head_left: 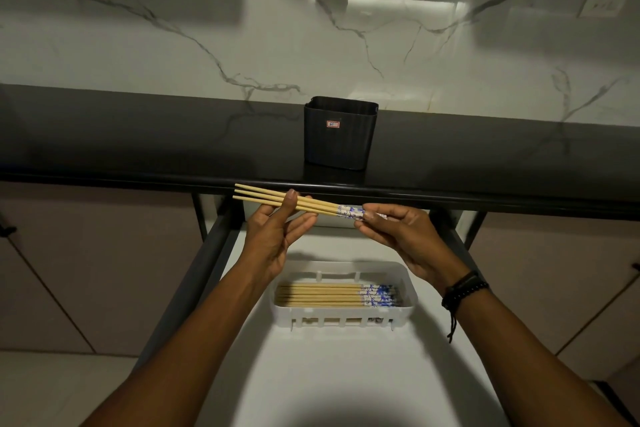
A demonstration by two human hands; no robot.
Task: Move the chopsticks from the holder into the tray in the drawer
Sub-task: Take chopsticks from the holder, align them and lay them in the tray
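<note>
White marble with grey veins [207, 45] forms the wall behind a dark countertop [138, 142], and a black holder [340, 133] is stood on that countertop near its front edge, a small red-and-white label fixed to its face. Whether anything is left inside the holder cannot be told. Below the holder and nearer the camera, a white drawer [311, 374] is pulled out, and a white slotted tray [343, 288] is set on its floor. Several chopsticks in the tray [332, 295] are laid side by side, their blue-and-white patterned ends turned to the right.

Between the holder and the tray, just under the countertop edge, a small bundle of held chopsticks [287, 200] is kept nearly level in the air, plain tips to the left. The left hand [273, 236] is half open, the bundle pinched between thumb and fingertips near its middle. The right hand [398, 236] is loosely curled, with its thumb and fingertips closed on the patterned ends. A dark band and beaded bracelet [464, 289] are worn on the right wrist.
</note>
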